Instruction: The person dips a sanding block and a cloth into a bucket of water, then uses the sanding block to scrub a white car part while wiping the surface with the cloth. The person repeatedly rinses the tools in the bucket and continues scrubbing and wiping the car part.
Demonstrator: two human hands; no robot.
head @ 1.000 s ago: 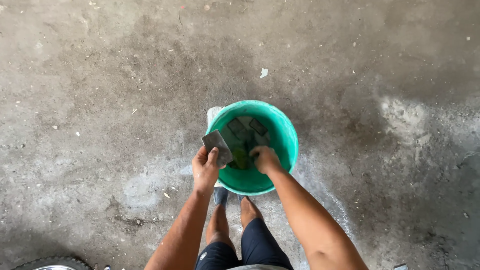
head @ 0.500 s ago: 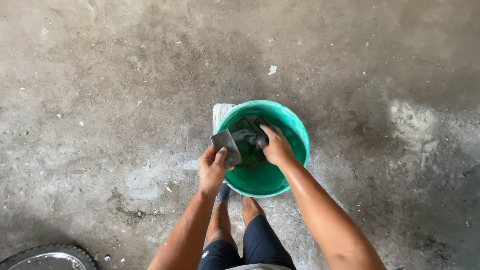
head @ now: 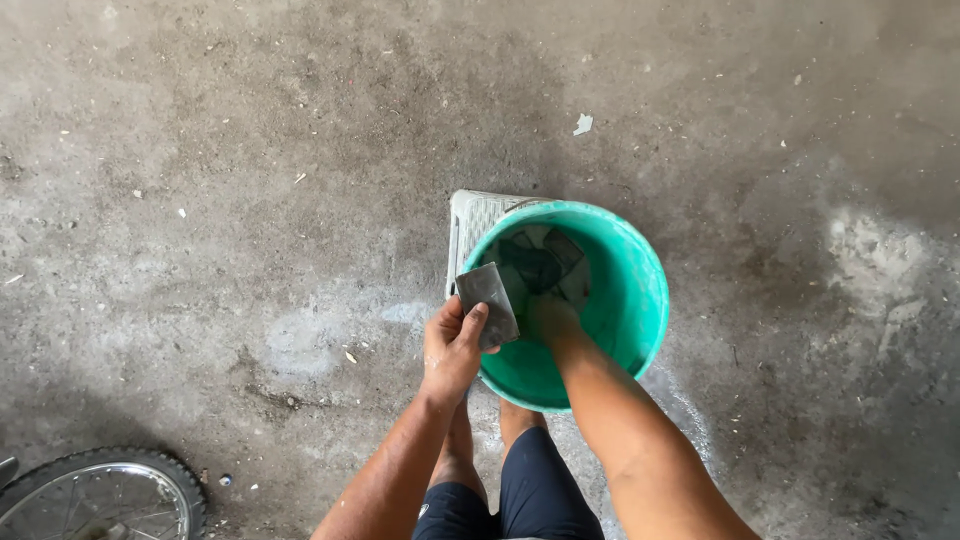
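grey flat pad (head: pixel 487 303) | pinched, left hand (head: pixel 452 345) | over green bucket (head: pixel 640 300)

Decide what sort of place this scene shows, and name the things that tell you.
Probably a yard or workshop floor used for washing parts: bare stained concrete floor, a spoked wheel lying at the edge, and a green bucket the person reaches into.

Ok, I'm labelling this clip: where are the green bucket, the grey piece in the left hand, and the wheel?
green bucket (head: pixel 640 300), head view, right inner wall.
grey piece (head: pixel 487 300), head view, flat face.
wheel (head: pixel 150 470), head view, tyre's top.
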